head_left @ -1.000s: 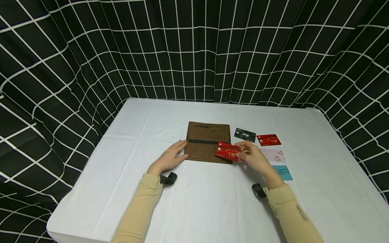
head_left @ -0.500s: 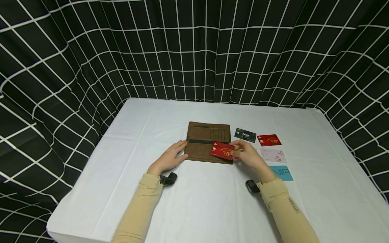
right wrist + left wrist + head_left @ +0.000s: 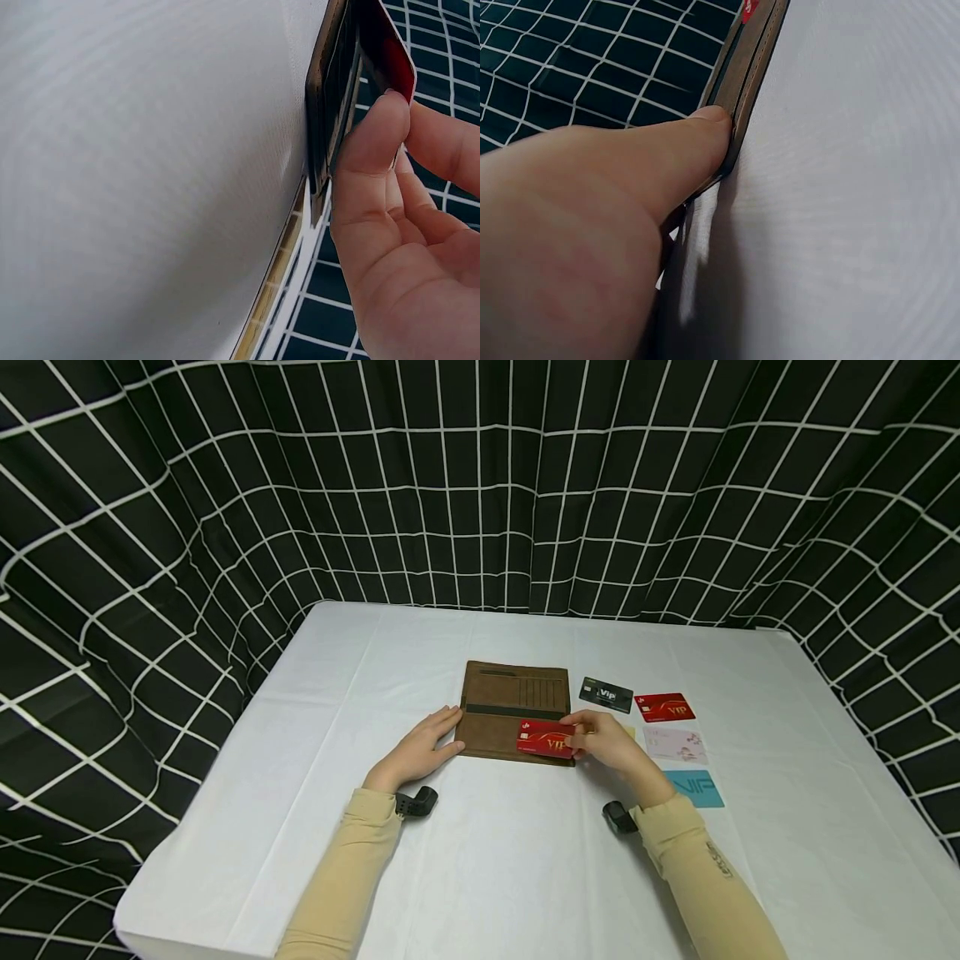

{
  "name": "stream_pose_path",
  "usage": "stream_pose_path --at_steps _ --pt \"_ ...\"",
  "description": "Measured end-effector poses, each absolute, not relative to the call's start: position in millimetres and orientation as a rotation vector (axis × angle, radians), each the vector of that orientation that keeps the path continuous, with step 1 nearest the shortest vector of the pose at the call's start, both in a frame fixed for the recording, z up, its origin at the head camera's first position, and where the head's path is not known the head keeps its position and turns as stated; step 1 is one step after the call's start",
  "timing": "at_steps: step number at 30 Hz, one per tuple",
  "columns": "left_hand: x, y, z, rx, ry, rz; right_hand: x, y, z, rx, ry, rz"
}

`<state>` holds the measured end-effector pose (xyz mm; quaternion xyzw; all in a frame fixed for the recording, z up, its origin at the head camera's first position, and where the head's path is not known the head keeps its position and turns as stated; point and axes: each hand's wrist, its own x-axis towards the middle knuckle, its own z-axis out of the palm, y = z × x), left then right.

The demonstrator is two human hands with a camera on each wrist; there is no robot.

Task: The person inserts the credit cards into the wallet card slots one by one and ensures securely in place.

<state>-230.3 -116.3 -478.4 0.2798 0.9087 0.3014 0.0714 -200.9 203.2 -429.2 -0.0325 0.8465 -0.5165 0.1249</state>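
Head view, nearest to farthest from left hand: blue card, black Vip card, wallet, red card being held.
From the left hand:
1. wallet: touching it, immediately right
2. held red card: pinched in the right hand, over the wallet's right part
3. black Vip card: right of the wallet
4. blue card: farther right, beyond the right wrist
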Motion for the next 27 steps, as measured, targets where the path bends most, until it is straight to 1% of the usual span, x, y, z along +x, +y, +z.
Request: stream_pose_path --at_steps 7,27 --pt "-228.5 -115.6 -476.7 0.835 2.729 0.903 -204.0 197.9 -428.4 -0.052 2.456 -1.48" --pt "-228.0 -115.7 -476.7 0.841 2.719 0.924 -213.6 183.0 -429.4 -0.15 2.518 -1.376"
